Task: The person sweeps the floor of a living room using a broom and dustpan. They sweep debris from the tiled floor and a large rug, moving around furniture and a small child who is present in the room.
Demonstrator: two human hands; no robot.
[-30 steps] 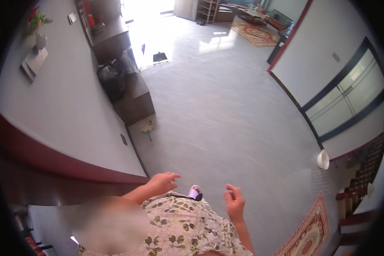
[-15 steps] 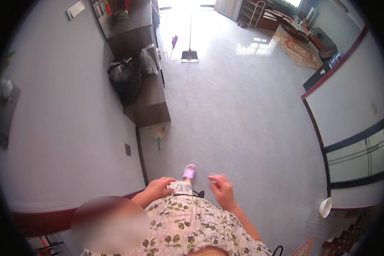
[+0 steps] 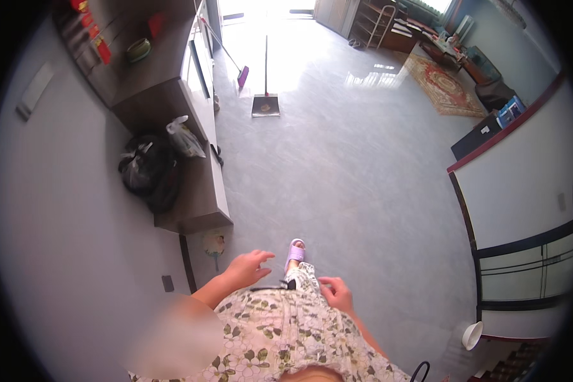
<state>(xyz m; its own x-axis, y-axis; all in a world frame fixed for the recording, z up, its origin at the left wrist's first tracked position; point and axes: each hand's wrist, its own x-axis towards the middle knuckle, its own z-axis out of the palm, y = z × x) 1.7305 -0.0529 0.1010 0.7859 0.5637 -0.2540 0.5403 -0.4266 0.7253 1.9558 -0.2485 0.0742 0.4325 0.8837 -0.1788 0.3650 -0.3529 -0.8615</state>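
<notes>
A: What are the hands doing?

B: Both are free. The left hand (image 3: 247, 268) is out in front of the flowered dress (image 3: 280, 331), its grip open with the fingers spread and nothing in it. The right hand (image 3: 336, 294) sits close against the dress, fingers loosely curled, also holding nothing.

A: What is nearest to them?

B: A foot in a purple slipper (image 3: 295, 252) on the grey tiled floor (image 3: 337, 165), just ahead of and between the two hands. To the left of the left hand, a small round fan (image 3: 214, 244) leans at the foot of a low dark cabinet (image 3: 200, 197).

A: And farther off?

B: A black rubbish bag (image 3: 145, 170) and a smaller grey bag (image 3: 184, 139) sit by the cabinet. Well beyond, a broom (image 3: 235, 63) and a dustpan (image 3: 265, 105) stand on the floor in bright light, with a red patterned rug (image 3: 444, 88) to the right.
</notes>
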